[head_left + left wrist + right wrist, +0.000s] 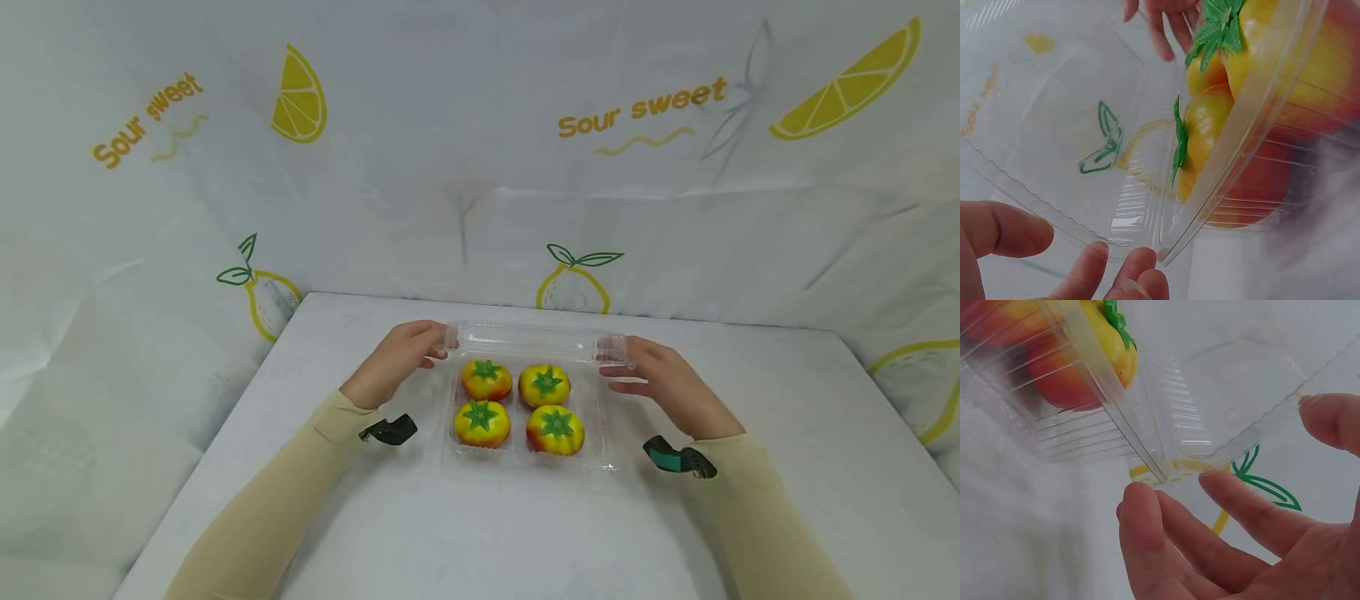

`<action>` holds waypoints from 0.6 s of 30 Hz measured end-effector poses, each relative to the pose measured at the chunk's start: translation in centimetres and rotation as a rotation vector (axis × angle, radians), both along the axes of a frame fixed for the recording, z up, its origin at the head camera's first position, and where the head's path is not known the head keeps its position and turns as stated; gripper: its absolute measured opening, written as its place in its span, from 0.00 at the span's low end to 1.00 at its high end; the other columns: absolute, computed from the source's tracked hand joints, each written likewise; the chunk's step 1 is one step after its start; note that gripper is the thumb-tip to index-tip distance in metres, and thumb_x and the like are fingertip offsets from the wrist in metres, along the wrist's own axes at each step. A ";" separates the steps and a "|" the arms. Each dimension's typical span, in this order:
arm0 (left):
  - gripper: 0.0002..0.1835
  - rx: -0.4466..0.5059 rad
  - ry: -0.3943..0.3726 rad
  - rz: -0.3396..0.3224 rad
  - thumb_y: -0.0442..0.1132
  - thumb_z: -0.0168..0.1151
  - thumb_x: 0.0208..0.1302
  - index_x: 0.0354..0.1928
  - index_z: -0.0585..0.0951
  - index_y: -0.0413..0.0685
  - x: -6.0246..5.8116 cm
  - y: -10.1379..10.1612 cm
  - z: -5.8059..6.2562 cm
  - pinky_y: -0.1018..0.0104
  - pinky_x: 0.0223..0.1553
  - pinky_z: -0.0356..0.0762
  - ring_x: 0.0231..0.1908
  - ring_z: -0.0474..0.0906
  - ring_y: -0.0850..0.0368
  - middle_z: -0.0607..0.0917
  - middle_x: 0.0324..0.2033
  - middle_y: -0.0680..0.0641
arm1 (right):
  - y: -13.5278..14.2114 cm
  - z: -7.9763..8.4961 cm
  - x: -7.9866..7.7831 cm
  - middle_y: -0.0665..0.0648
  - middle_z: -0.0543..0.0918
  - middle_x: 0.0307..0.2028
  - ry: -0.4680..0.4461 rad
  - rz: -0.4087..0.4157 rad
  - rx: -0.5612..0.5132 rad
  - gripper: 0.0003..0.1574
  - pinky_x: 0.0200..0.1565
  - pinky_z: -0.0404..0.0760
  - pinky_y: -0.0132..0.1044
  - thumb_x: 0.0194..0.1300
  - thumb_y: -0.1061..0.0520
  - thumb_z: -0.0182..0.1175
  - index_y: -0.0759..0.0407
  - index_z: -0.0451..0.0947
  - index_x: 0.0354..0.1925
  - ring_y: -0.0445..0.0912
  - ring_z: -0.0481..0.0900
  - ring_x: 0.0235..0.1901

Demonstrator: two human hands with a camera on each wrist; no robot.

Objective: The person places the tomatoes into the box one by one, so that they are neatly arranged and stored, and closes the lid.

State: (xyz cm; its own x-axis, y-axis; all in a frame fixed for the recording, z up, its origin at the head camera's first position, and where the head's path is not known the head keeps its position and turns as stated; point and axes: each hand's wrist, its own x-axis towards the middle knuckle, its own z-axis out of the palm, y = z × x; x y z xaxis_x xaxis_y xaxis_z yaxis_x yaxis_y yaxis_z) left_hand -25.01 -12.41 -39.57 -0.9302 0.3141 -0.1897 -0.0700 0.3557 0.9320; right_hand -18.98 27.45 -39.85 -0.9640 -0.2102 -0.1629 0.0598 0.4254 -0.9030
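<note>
A clear plastic clamshell box [525,461] lies on the table, with several yellow-red, persimmon-like fruits [482,423] with green leafy tops in its base. Its transparent lid [525,337] stands raised along the far side. At the lid's left end is my left hand [401,358]; in the left wrist view its thumb and fingertips [1088,256] touch the lid's edge near the hinge corner. Mirroring it, my right hand [660,383] is at the right end, thumb [1329,419] at the lid's edge and the other fingers loosely spread beside the hinge corner.
A white table [510,533] carries the box. Behind it hangs a pale backdrop [465,167] with printed lemons and lettering, meeting the table's far edge. Dark bands [390,430] sit on both wrists over beige sleeves [277,492].
</note>
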 end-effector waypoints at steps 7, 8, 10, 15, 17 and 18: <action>0.22 -0.005 0.028 -0.004 0.49 0.54 0.82 0.66 0.83 0.47 0.2 0.0 -0.3 0.51 0.65 0.84 0.57 0.79 0.46 0.85 0.62 0.44 | 0.0 0.8 2.5 0.69 0.78 0.72 -0.104 0.000 0.026 0.51 0.62 0.89 0.46 0.84 0.27 0.41 0.61 0.54 0.84 0.62 0.83 0.67; 0.21 -0.004 0.037 -0.002 0.49 0.55 0.81 0.66 0.83 0.47 0.3 -0.1 -0.3 0.49 0.64 0.84 0.56 0.79 0.45 0.85 0.62 0.44 | 0.0 0.8 3.0 0.69 0.79 0.71 -0.122 0.002 0.027 0.52 0.62 0.89 0.47 0.84 0.26 0.40 0.62 0.52 0.84 0.60 0.84 0.65; 0.21 -0.009 0.050 0.004 0.49 0.56 0.81 0.65 0.83 0.48 0.5 -0.2 -0.3 0.46 0.65 0.84 0.56 0.80 0.44 0.85 0.62 0.45 | -0.2 0.8 4.2 0.68 0.82 0.67 -0.169 0.009 0.022 0.54 0.61 0.90 0.48 0.84 0.26 0.38 0.61 0.47 0.85 0.58 0.86 0.61; 0.20 -0.026 0.079 0.002 0.51 0.58 0.81 0.64 0.83 0.50 1.1 -0.3 -0.7 0.43 0.66 0.83 0.57 0.82 0.43 0.85 0.62 0.46 | -0.9 0.4 6.7 0.63 0.87 0.58 -0.277 0.025 -0.070 0.52 0.56 0.91 0.44 0.86 0.28 0.33 0.58 0.38 0.87 0.52 0.88 0.53; 0.19 -0.032 0.096 0.000 0.51 0.59 0.81 0.65 0.83 0.51 1.3 -0.3 -0.8 0.43 0.65 0.84 0.57 0.83 0.44 0.85 0.62 0.47 | -1.2 0.3 7.2 0.63 0.86 0.57 -0.297 0.026 -0.117 0.51 0.54 0.91 0.42 0.86 0.29 0.32 0.57 0.37 0.88 0.52 0.88 0.52; 0.20 -0.036 0.102 -0.001 0.51 0.59 0.81 0.65 0.83 0.51 1.5 -0.3 -0.8 0.43 0.64 0.84 0.56 0.83 0.44 0.85 0.62 0.47 | -1.3 0.3 7.4 0.62 0.86 0.56 -0.300 0.021 -0.133 0.50 0.53 0.91 0.42 0.86 0.29 0.33 0.56 0.37 0.88 0.52 0.88 0.51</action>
